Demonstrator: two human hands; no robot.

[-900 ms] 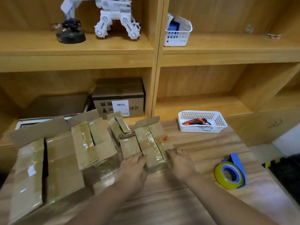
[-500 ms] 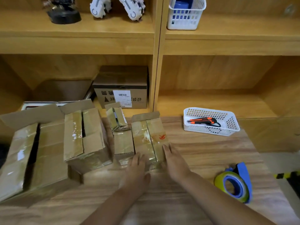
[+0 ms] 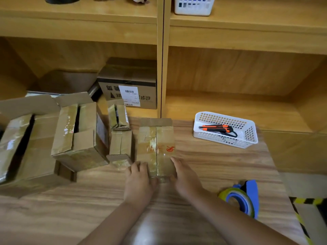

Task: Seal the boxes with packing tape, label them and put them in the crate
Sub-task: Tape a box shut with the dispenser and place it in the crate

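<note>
White basket (image 3: 225, 140) holds cutters (image 3: 215, 128); left hand (image 3: 138, 181), right hand (image 3: 185, 179) lie flat against taped box (image 3: 155, 138).

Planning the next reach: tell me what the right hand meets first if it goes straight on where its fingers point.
The small taped box with the red mark: the right hand points forward and slightly left, fingertips at its near right edge, seemingly touching.

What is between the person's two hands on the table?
The near end of a small brown cardboard box with a red mark, flanked by the left hand and the right hand, as the head view shows.
</note>
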